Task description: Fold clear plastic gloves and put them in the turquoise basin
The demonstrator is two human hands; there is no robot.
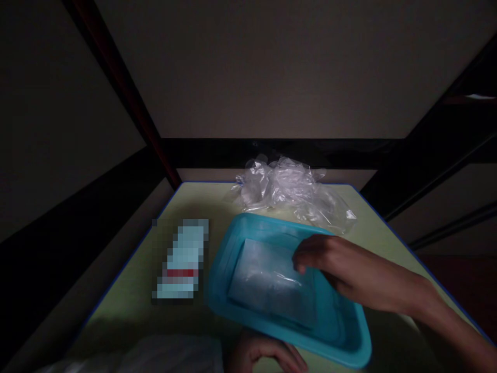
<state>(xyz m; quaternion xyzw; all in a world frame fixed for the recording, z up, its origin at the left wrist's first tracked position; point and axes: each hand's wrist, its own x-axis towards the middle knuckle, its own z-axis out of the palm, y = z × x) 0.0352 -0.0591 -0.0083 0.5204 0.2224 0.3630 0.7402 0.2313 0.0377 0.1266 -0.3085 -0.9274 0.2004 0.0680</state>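
Observation:
A turquoise plastic tray [351,342] lies at a slant on the table. In it rests a flat, clear plastic packet [267,280] with a pale, shiny surface. My right hand [334,264] reaches over the tray's right side, its fingers curled down at the packet's upper right edge; whatever the fingertips hold, if anything, is too dark to make out. Below the tray's near rim, my left hand [266,355] rests with bent fingers, partly cut off by the frame's bottom edge. Nothing shows clearly in its grasp.
Crumpled clear plastic bags [287,186] are heaped at the table's back edge, behind the tray. A pixelated light blue item with a red band [182,259] lies left of the tray. The pale yellow-green table [205,199] has a blue edge, and a wall stands behind it.

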